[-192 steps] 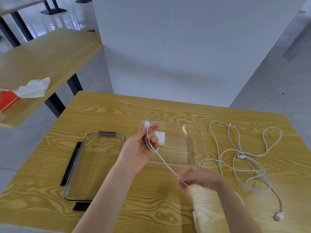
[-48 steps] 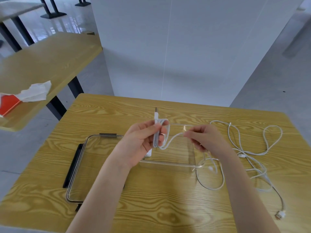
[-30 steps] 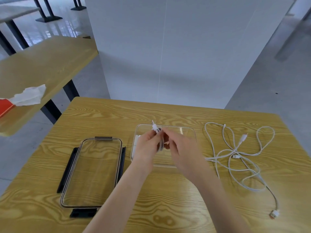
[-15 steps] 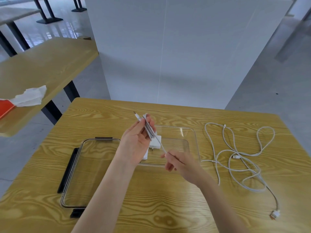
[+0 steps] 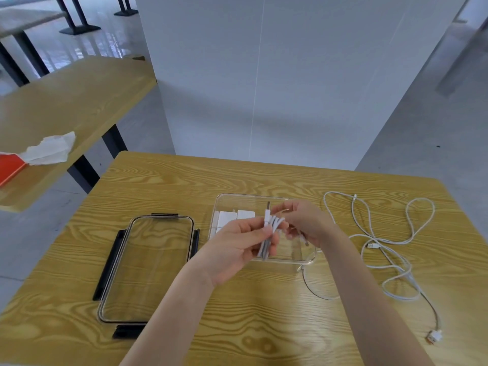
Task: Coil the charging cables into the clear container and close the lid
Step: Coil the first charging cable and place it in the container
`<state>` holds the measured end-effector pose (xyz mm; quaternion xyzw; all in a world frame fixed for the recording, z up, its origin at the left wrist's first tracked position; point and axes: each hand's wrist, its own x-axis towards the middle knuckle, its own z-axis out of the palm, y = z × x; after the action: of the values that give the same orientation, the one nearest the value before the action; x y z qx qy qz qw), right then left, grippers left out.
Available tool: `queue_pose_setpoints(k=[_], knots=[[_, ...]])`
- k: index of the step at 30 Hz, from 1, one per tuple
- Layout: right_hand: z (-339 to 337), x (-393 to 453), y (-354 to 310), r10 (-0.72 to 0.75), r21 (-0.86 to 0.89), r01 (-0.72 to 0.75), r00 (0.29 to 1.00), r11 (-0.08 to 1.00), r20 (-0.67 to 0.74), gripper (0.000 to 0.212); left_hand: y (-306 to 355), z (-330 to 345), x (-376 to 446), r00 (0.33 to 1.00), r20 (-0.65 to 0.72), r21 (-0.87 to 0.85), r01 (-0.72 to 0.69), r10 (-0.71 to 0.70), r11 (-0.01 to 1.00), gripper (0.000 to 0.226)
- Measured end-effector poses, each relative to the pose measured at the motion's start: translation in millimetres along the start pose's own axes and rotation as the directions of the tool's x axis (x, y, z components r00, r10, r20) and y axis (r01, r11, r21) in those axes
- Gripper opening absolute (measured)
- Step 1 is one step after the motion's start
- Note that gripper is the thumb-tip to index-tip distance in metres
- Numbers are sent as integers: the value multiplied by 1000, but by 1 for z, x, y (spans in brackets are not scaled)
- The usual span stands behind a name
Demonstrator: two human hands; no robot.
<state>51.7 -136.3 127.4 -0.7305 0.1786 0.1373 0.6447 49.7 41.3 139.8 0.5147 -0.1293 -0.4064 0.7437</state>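
Above the clear rectangular plastic container (image 5: pixel 306 256) on the wood-grain tabletop (image 5: pixel 264 180), a person's left hand (image 5: pixel 232 249) has its fingers (image 5: pixel 260 229) closed around a folded bundle of thin white charging cable (image 5: pixel 268 239), while the right hand (image 5: pixel 306 220) pinches the loose end to wrap it. Snug, even turns and a tucked plug should stop it springing open. A second tangled white cable (image 5: pixel 380 249) lies right of the container; the clear black-latched lid (image 5: pixel 148 268) lies left.

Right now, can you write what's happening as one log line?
left hand: holds coiled cable | right hand: winding tail | clear container: open | lid: on table, left | loose cables: right
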Motion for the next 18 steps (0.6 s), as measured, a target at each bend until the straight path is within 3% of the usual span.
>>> queue_pose_setpoints(k=[3, 5, 8, 10, 12, 15, 18], knots=[[6, -10, -17, -97, -69, 89, 987, 994, -125, 6, -7, 0, 3, 994, -108, 108, 7, 5, 994, 21], [10, -19, -25, -145, -149, 124, 979, 981, -142, 15, -8, -1, 6, 985, -171, 196, 12, 22, 981, 19], [16, -31, -27, -298, -423, 219, 946, 879, -130, 24, -13, -3, 10, 963, -269, 247, 36, 33, 968, 23], [20, -38, -26, -405, -568, 282, 909, 773, -100, 24, -18, -4, 13, 944, -328, 201, 30, 39, 979, 22], [26, -43, -24, -465, -601, 329, 882, 728, -81, 22, -21, -5, 13, 936, -348, 98, -15, 49, 995, 22], [37, -50, -17, -509, -557, 379, 856, 739, -94, 21, -21, -6, 16, 930, -364, -157, -108, 44, 982, 20], [44, -53, -9, -521, -427, 423, 842, 799, -141, 25, -20, -9, 16, 935, -352, -297, -159, 47, 942, 20]])
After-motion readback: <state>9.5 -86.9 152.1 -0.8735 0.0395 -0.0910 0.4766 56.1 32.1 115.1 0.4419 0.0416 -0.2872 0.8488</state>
